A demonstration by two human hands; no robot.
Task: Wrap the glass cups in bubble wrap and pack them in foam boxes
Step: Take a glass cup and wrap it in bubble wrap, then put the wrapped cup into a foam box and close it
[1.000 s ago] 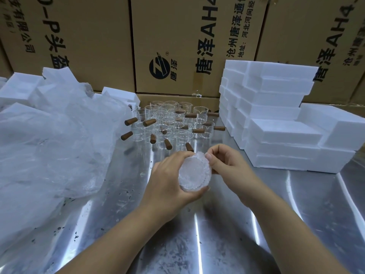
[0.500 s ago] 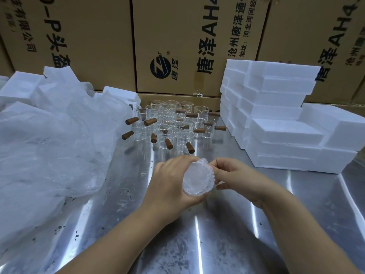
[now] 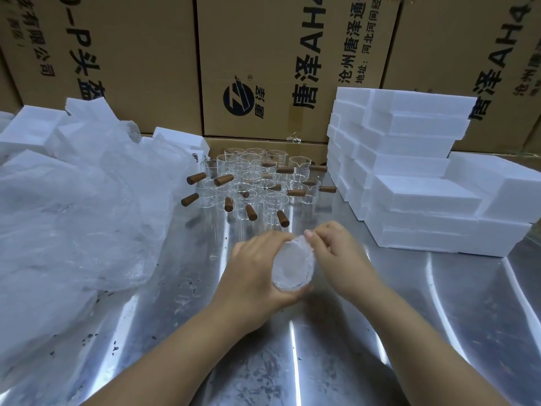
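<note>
Gripping the wrapped cup (image 3: 292, 266) above the steel table (image 3: 292, 361), the left hand (image 3: 251, 271) has its fingers curled over the far side and its thumb tucked under the near edge, so the round, bubble-covered end faces the camera. The right hand (image 3: 336, 253) touches the wrapped cup on its right, fingers bent and fingertips pinching the covering at the upper right rim; how much of the covering it holds cannot be told. Both forearms run back from the wrapped cup toward the camera, over the table's scuffed, shiny top. Left of the wrapped cup, and spreading well past it, a big heap of crumpled clear plastic (image 3: 73, 215) lies on the table; whether it is bubble wrap cannot be told. Just beyond the wrapped cup stands a tight cluster of bare glass cups (image 3: 251, 183), upright, with printed scale marks and pouring lips, their stubby brown handles (image 3: 224, 180) sticking out in many directions. Beyond and to the right of the wrapped cup, white foam boxes (image 3: 409, 171) are stacked several layers high in stepped piles, the nearest pile close to the cluster. More foam pieces (image 3: 29, 127) show beyond and left of the wrapped cup, partly under the plastic. Farthest from the wrapped cup, a wall of brown cartons (image 3: 263, 68) with black printed lettering and a round logo closes the back.
</note>
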